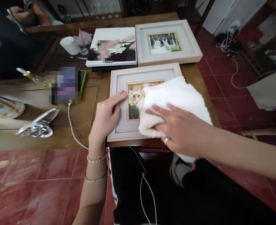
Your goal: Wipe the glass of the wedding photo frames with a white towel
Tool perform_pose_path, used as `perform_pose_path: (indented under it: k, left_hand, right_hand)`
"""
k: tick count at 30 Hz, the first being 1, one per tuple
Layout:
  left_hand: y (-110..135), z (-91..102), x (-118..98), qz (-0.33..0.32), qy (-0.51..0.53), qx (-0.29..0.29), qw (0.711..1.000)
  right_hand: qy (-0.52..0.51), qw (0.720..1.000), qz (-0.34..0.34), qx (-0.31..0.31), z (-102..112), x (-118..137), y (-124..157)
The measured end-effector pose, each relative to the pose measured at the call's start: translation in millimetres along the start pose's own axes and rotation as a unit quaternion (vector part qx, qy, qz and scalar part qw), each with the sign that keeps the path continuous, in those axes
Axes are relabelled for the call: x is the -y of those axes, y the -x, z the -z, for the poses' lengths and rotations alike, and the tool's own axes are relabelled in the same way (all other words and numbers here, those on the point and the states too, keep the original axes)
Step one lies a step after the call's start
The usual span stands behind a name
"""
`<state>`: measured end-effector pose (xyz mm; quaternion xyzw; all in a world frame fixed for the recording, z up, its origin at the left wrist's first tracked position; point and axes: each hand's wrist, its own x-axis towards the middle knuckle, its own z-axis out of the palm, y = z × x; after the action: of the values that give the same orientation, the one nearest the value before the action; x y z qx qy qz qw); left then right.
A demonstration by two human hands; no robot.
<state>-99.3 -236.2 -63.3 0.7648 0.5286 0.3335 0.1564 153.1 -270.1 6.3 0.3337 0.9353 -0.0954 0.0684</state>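
Note:
A light wooden picture frame (119,93) with a grey mat and a small photo lies at the near edge of the wooden table (88,103). My left hand (106,117) rests flat on the frame's left side, fingers stretched toward the photo. A white cloth (173,97) covers the right half of the frame. My right hand (175,128) lies flat on the cloth, fingers spread and pressing it down on the glass.
Behind it lie a second framed photo (168,42) and a frameless photo print (112,47). To the left are a phone in a green case (65,84) with a white cable (73,128), a silver hair clip (39,125), a plate (4,107) and a white cup (69,45). Red tiled floor surrounds the table.

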Motion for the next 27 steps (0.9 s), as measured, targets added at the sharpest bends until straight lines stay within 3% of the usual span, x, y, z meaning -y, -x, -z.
perform_pose_path:
  k: [7,12,17,23,27]
  left_hand:
    - [0,0.4,-1,0.007,0.006,-0.002,1.000]
    - [2,0.4,-1,0.036,-0.008,-0.014,0.999]
    - [3,0.2,-3,0.047,-0.009,-0.022,0.999]
    - [3,-0.6,-3,0.043,-0.010,-0.023,0.999]
    - [3,-1.6,-3,0.048,-0.015,-0.021,0.999]
  right_hand:
    - [0.063,0.991,-0.071,-0.092,-6,-81,-39]
    - [0.065,0.989,-0.077,-0.107,-2,-102,-57]
    - [0.081,0.994,-0.070,-0.027,6,-77,-52]
    - [0.038,0.998,0.001,0.056,20,-17,-16]
    - [0.006,0.996,0.034,0.080,18,3,3]
